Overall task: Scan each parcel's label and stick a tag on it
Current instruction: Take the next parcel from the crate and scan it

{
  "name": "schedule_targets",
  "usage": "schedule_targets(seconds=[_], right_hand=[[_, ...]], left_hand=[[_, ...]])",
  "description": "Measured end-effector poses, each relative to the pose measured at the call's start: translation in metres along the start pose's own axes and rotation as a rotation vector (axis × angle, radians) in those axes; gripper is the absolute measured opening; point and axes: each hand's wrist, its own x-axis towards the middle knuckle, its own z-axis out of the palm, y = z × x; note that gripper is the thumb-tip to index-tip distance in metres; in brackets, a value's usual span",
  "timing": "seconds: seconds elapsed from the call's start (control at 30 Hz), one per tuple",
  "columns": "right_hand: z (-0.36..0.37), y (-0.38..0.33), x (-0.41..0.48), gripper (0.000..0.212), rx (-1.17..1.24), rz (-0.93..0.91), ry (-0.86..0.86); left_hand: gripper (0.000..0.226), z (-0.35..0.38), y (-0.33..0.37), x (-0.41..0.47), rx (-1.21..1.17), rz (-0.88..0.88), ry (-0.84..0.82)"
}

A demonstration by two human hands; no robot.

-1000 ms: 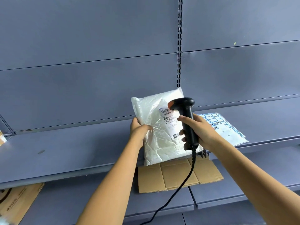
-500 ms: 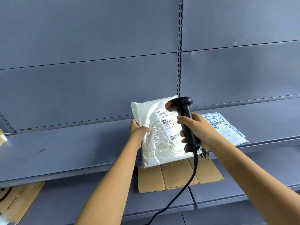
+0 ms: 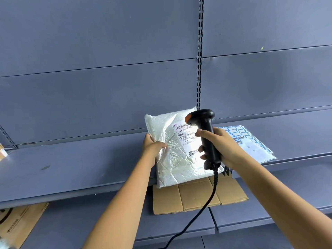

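A white plastic parcel [image 3: 172, 159] leans tilted on the grey shelf [image 3: 75, 168], its printed label [image 3: 186, 135] facing me. My left hand [image 3: 152, 147] grips the parcel's left edge. My right hand [image 3: 221, 146] holds a black barcode scanner [image 3: 206, 133] by its handle; the scanner's orange-tipped head sits right over the label's upper right corner. The scanner's black cable [image 3: 206, 203] hangs down toward the bottom of the view. A sheet of blue-bordered tags [image 3: 248, 141] lies on the shelf to the right, partly behind my right hand.
A flattened cardboard piece [image 3: 197, 196] lies on the lower shelf [image 3: 269, 203] under the parcel. Brown cardboard boxes [image 3: 16, 225] sit at the bottom left. A slotted upright [image 3: 199, 51] runs up the grey back panels.
The parcel has tipped back a little, away from me, and now lies flatter on the shelf. The scanner head has shifted slightly left over the label.
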Motion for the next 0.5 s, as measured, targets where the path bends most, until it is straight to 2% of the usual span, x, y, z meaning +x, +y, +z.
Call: schedule_targets(seconds=[0.17,0.3,0.4,0.47,0.5], right_hand=[[-0.003,0.012,0.017,0.018,0.163,0.11,0.01],[-0.008,0.036,0.047,0.024,0.353,0.239,0.085],[-0.012,0.051,0.065,0.016,0.311,0.268,0.089],[-0.01,0.059,0.075,0.003,0.184,0.265,0.086],[-0.007,0.063,0.078,0.012,0.111,0.256,0.087]], left_hand=[[0.04,-0.014,-0.005,0.004,-0.01,-0.029,0.015],[0.035,-0.04,-0.008,0.007,-0.019,-0.054,0.092],[0.034,-0.065,-0.008,0.008,-0.06,-0.071,0.172],[0.034,-0.08,-0.008,0.009,-0.07,-0.087,0.209],[0.034,-0.088,-0.007,0.01,-0.074,-0.1,0.226]])
